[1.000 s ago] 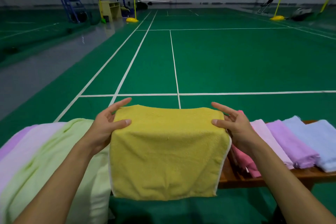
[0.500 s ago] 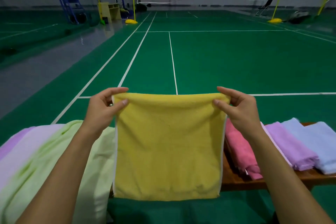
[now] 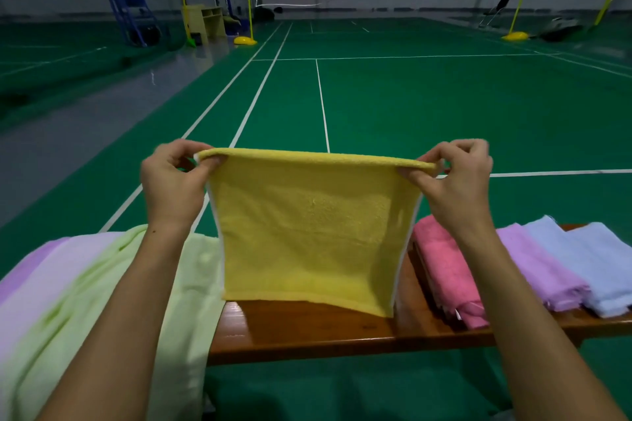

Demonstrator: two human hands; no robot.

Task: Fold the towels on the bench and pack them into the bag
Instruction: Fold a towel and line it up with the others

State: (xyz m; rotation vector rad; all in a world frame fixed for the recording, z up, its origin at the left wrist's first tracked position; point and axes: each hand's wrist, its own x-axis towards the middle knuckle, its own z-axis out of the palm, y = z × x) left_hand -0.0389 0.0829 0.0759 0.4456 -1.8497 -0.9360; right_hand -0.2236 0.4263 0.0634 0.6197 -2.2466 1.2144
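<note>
So we've got the yellow towel (image 3: 307,229) pinched at its top corners, left hand (image 3: 174,181) and right hand (image 3: 456,181) each gripping one, so it hangs flat just above the bench (image 3: 342,328), probably to square the fold. Folded pink towel (image 3: 444,270) sits right of it, unfolded green towel (image 3: 113,301) left.

Bench (image 3: 307,328) mid-section behind yellow towel (image 3: 307,232) — left end under cloths.

Yellow towel (image 3: 307,232) now lifted clear of bench (image 3: 307,328), hanging from fold pinched between fingers of left hand (image 3: 174,181) and right hand (image 3: 455,181); both hands higher.
</note>
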